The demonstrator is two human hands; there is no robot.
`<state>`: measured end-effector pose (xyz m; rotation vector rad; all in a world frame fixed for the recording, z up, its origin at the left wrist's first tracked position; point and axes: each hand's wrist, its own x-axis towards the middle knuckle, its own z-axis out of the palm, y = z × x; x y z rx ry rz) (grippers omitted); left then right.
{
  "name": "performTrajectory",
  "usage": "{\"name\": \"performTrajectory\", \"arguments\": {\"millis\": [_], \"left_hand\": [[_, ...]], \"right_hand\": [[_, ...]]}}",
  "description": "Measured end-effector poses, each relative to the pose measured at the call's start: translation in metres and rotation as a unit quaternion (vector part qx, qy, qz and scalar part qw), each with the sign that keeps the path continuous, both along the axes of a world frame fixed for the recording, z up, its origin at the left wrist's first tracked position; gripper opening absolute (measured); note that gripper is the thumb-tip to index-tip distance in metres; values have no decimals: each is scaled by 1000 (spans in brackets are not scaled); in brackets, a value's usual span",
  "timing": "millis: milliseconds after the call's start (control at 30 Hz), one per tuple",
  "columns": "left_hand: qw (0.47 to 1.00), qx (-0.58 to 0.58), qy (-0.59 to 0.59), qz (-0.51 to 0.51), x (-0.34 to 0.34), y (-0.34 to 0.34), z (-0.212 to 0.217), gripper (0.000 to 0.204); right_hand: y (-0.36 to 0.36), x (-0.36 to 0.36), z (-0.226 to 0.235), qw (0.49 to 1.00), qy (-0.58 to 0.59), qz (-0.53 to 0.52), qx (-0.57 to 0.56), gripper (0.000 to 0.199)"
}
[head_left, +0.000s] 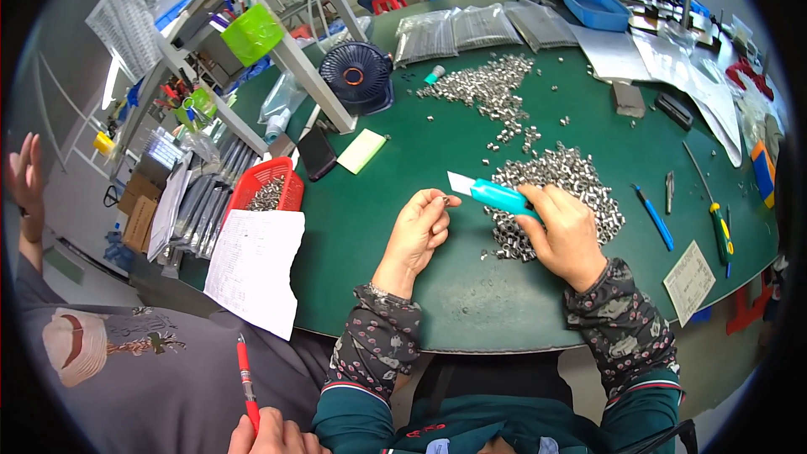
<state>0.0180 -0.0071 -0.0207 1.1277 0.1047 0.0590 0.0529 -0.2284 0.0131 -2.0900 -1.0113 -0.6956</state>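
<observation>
Right hand seemingly around teal knife

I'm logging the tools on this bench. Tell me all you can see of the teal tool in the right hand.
The teal tool looks like a plastic utility knife: a slim teal handle with a pale, flat, angled blade sticking out of its left end. The right hand grips the handle's rear, which the fingers cover. It lies nearly level above the green table, blade pointing left toward the left hand, whose fingertips pinch a small metal part close to the blade's tip. Behind it lies a pile of small metal parts.
</observation>
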Motion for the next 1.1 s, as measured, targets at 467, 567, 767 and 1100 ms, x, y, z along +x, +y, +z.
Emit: {"name": "performTrajectory", "arguments": {"millis": [467, 567, 767, 1100], "left_hand": [[991, -113, -75, -6, 4, 16, -2, 12], [989, -124, -76, -23, 5, 15, -5, 12], [991, -109, -79, -21, 2, 8, 2, 11], [994, -72, -78, -5, 0, 6, 2, 9]], "right_hand": [[11, -3, -7, 996, 56, 31, -66, 24], [10, -4, -6, 993, 74, 28, -83, 24], [8, -3, -9, 991, 94, 34, -93, 24], [7, -6, -6, 992, 81, 15, -100, 23]]}}
